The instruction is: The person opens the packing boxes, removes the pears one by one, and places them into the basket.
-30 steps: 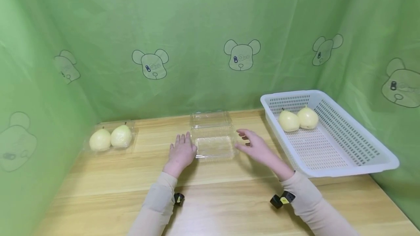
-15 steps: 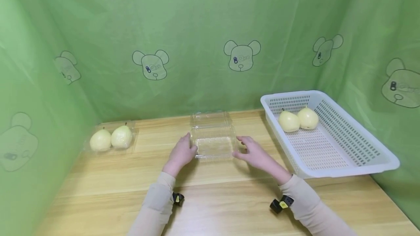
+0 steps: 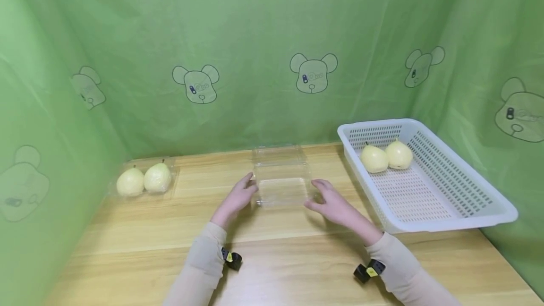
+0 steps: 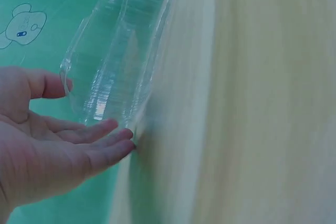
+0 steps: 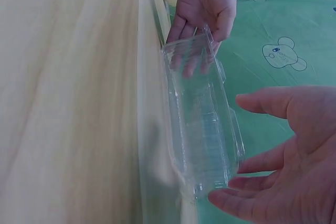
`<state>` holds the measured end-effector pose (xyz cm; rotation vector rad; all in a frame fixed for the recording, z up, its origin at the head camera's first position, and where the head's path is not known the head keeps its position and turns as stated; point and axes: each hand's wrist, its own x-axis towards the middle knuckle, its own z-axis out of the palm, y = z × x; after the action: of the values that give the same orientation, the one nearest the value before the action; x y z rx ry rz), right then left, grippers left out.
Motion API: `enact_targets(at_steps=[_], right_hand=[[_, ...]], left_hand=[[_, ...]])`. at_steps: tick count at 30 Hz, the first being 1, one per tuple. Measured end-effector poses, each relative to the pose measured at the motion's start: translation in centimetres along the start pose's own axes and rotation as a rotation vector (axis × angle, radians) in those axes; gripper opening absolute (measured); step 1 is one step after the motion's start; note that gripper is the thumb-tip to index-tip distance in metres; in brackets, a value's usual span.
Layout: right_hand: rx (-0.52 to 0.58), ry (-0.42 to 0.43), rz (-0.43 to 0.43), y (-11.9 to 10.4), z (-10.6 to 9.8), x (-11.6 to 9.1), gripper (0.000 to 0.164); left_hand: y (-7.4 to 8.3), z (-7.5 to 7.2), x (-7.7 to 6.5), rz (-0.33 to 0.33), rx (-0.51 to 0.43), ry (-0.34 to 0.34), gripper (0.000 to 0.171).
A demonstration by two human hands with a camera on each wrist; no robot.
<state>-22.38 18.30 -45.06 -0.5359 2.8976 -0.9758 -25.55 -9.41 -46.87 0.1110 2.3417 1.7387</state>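
Note:
A clear plastic clamshell box (image 3: pixel 282 192) lies opened out in the middle of the wooden table, its lid (image 3: pixel 278 155) folded back toward the curtain. My left hand (image 3: pixel 240 197) is at the box's left end. In the left wrist view its fingers (image 4: pixel 105 153) reach out nearly straight against the end wall, the thumb at the rim. At the opposite end is my right hand (image 3: pixel 333 202), thumb and fingers spread apart. The right wrist view shows its fingertips (image 5: pixel 223 195) close beside the box (image 5: pixel 202 124) and the thumb off the rim. Nothing lies inside the box.
To the right, a white slotted basket (image 3: pixel 433 223) holds two pale yellow pears (image 3: pixel 386 155). Two more pears (image 3: pixel 143 180) sit in a clear box (image 3: pixel 170 162) at the far left. A green curtain (image 3: pixel 255 60) with bear drawings surrounds the table (image 3: pixel 272 268) on three sides.
The clamshell box has shifted slightly right, with my left hand following it. My right hand has lowered a little and stays at the box's right end.

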Motion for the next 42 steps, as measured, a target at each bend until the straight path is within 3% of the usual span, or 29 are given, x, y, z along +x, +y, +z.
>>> enact_targets(at_steps=[9, 14, 32, 37, 42], right_hand=[[0.001, 0.023, 0.064, 0.6, -0.3, -0.9, 0.081], [-0.007, 0.050, 0.095, 1.0, -0.7, -1.2, 0.082], [-0.124, 0.166, 0.151, 3.6, -1.9, -1.9, 0.089], [-0.135, 0.167, 0.169, 3.7, -2.1, -2.1, 0.092], [-0.176, 0.185, 0.148, 3.1, -2.0, -2.5, 0.092]], left_hand=[[0.1, 2.3, 0.8, -0.006, -0.269, -0.056, 0.065], [0.5, 3.8, 1.4, -0.008, -0.338, -0.068, 0.066], [1.7, 8.9, 3.1, 0.011, -0.454, -0.034, 0.067], [2.0, 9.5, 3.2, 0.007, -0.463, -0.020, 0.067], [2.1, 9.2, 2.9, -0.005, -0.451, -0.014, 0.068]])
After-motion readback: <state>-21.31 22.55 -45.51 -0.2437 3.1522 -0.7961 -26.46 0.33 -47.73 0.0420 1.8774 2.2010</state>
